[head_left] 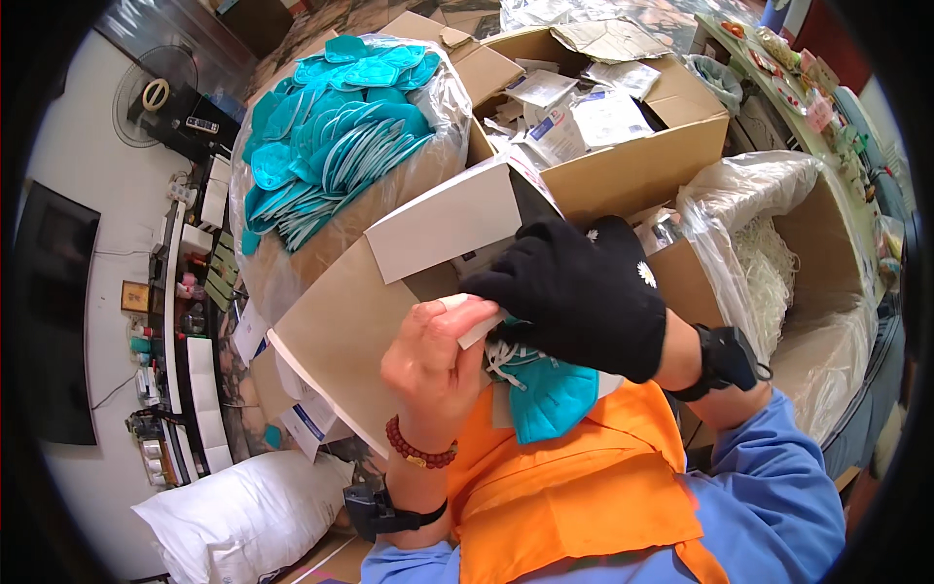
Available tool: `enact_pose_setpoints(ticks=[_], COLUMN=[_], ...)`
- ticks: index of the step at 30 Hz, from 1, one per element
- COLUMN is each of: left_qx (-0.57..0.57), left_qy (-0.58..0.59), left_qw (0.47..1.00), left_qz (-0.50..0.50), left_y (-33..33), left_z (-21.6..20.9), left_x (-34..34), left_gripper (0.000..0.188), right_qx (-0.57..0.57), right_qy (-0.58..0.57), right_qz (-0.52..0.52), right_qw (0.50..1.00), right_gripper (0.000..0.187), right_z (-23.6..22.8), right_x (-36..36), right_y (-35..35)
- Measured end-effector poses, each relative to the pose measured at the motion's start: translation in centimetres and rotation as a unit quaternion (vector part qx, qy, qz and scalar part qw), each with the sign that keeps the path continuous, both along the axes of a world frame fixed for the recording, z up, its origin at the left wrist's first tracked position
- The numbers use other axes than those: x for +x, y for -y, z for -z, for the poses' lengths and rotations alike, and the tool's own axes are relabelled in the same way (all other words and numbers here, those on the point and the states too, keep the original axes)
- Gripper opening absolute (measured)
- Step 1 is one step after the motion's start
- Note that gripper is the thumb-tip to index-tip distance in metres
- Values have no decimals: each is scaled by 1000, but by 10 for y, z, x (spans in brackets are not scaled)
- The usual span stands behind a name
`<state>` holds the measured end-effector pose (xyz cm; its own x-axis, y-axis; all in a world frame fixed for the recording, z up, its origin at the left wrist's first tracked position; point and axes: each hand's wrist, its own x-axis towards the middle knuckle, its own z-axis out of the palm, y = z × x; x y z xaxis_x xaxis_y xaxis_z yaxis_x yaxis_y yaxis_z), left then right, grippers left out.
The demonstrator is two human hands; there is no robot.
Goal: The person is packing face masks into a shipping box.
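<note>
My left hand [438, 355], bare with a red bead bracelet, has its fingers curled in a pinch. A small white strip [481, 332] shows at its fingertips; I cannot tell whether it is tape on a finger or a separate piece. My right hand [574, 292], in a black glove with daisy prints, is closed and meets the left fingertips. What its fingers hold is hidden. Just below the hands, a teal face mask [552, 397] lies over my orange apron [574, 492], with white ear loops [506, 362] bunched beside it. A white box [443, 222] stands just beyond my hands.
A plastic-lined carton holds a heap of teal masks [341, 127] at the far left. Behind the hands, a cardboard box [637, 165] is filled with white packets [608, 119]. Another lined carton [837, 248] stands right. A white sack [243, 516] lies at the lower left.
</note>
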<state>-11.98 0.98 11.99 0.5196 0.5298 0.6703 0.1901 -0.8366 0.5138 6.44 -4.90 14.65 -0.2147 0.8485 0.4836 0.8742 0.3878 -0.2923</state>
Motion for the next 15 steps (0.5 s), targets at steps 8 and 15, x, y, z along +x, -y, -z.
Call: enact_pose_setpoints(ticks=[8, 15], left_qx=[89, -246], left_qy=[-29, 60], left_qw=[995, 964], left_qz=[-27, -85], left_y=[-7, 0], left_z=[-20, 6], left_x=[-8, -2], left_gripper=[7, 18], right_qx=[28, 94], right_qy=[19, 130], right_qz=[-19, -51], right_qw=[999, 986], right_gripper=[19, 22], right_z=[13, -3], right_x=[-9, -19], right_y=[-4, 7])
